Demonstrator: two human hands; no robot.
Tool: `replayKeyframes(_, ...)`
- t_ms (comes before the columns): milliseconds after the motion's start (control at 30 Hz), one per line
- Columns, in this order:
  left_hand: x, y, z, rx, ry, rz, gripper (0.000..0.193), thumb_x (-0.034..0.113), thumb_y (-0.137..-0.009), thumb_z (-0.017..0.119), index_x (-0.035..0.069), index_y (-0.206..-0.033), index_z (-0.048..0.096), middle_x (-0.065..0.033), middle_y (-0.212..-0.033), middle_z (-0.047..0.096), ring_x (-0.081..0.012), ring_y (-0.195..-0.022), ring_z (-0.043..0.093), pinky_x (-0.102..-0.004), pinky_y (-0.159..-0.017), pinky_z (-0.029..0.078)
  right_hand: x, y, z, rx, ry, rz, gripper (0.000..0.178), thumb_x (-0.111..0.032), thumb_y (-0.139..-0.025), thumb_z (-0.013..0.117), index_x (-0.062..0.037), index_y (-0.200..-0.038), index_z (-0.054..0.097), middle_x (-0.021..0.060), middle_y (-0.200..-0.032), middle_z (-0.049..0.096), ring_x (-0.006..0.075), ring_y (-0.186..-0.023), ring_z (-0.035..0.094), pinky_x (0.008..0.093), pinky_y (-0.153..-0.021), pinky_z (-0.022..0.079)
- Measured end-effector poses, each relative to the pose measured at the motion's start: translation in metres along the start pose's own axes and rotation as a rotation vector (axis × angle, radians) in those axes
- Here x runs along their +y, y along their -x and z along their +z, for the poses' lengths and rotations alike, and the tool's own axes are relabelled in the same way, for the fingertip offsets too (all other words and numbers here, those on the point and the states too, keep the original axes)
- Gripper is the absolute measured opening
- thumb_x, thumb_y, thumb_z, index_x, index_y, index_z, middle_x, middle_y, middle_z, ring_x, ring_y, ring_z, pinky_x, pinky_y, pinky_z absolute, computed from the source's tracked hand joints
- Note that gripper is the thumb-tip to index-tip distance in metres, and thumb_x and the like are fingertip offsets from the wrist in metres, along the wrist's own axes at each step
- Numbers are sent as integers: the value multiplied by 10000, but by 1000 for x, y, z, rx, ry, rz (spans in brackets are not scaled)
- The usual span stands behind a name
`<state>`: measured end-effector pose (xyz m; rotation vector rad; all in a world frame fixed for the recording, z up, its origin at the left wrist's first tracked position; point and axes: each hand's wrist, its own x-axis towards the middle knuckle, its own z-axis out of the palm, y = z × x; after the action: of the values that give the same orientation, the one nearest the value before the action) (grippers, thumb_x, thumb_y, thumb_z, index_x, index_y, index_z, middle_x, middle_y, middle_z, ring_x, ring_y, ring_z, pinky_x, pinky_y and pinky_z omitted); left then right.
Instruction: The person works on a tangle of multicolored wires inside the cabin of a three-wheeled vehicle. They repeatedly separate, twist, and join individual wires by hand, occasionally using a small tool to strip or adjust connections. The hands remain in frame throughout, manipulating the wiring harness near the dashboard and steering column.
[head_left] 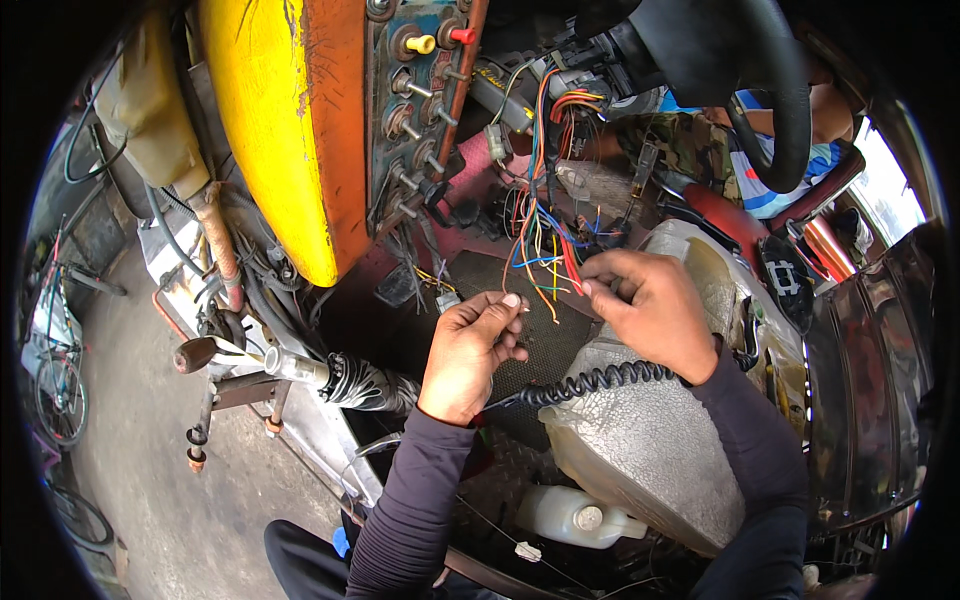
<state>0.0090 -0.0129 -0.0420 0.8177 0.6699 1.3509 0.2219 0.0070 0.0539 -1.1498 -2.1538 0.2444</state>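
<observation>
A bundle of loose coloured wires [545,215] hangs down in front of me, their ends fanned out in red, orange, blue, green and yellow. My right hand [655,305] is closed at its right side, thumb and finger pinched at the end of a red wire [571,262]. Left of the wire ends, my left hand [468,355] has thumb and forefinger pressed together. Something tiny shows at those fingertips, too small to name. A white connector [447,301] on yellow wires lies just above the left hand.
A yellow and orange panel with toggle switches [410,120] stands at upper left, a black steering wheel [785,100] at upper right. A coiled black cable [600,382] crosses a silvery cover [650,430]. Below are a white jug [580,517] and, leftward, a lever [300,368]. Another person sits behind the wheel.
</observation>
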Motion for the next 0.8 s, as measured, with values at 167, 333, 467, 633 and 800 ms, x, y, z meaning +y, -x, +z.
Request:
replayKeyframes(167,2,0,0,10,-9,-3,196,181,-1070,633,5,-1090,717,35,-852,606,-56,-706,542,-249,-672,542,4,-3,0,21,-22,32,157,-88,-915,748,-1,-1045,761,83,-808,752,74,-609,609,278,-577,476)
replayKeyframes(333,-4,0,-4,43,-171,-1,205,155,-1079,617,-6,-1151,722,43,-842,585,-45,-671,511,-224,-602,489,6,-3,-2,20,37,62,170,-151,-884,742,-30,-1000,771,175,-863,752,352,-768,742,404,-693,559)
replayKeyframes(467,-5,-8,-11,167,-570,234,205,155,-1093,589,12,-1151,724,64,-785,545,-14,-550,397,-212,-476,296,20,-7,-6,15,123,59,182,-194,-892,721,-43,-979,772,170,-859,749,367,-742,728,427,-687,554)
replayKeyframes(633,12,-25,-8,321,-520,474,183,163,-1028,723,-14,-1072,716,77,-798,574,-14,-688,428,-215,-612,360,37,-16,-5,5,29,103,169,-173,-916,695,-18,-941,758,144,-788,740,305,-654,716,416,-647,537)
replayKeyframes(800,27,-46,16,129,-785,559,192,66,-971,774,-35,-1128,729,48,-881,678,-22,-723,505,-198,-652,422,34,-26,3,-190,-482,254,228,-168,-1029,628,24,-965,732,32,-732,681,98,-550,623,288,-490,487)
